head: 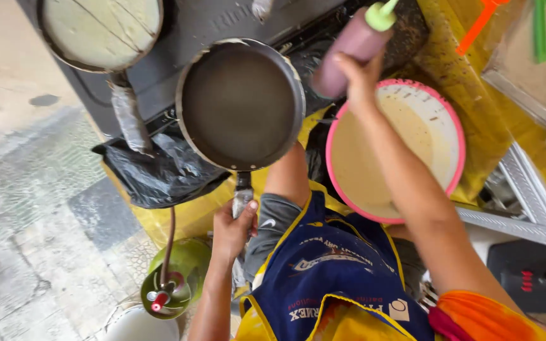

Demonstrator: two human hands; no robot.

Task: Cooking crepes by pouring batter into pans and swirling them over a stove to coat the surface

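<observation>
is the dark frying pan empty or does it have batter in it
Empty: the frying pan shows only its bare dark inside, while the pink-rimmed bowl beside it holds pale batter.

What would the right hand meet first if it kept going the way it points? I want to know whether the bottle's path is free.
Probably the stove top: the right hand, holding the squeeze bottle, points there, past the batter bowl. Depth is unclear.
</observation>
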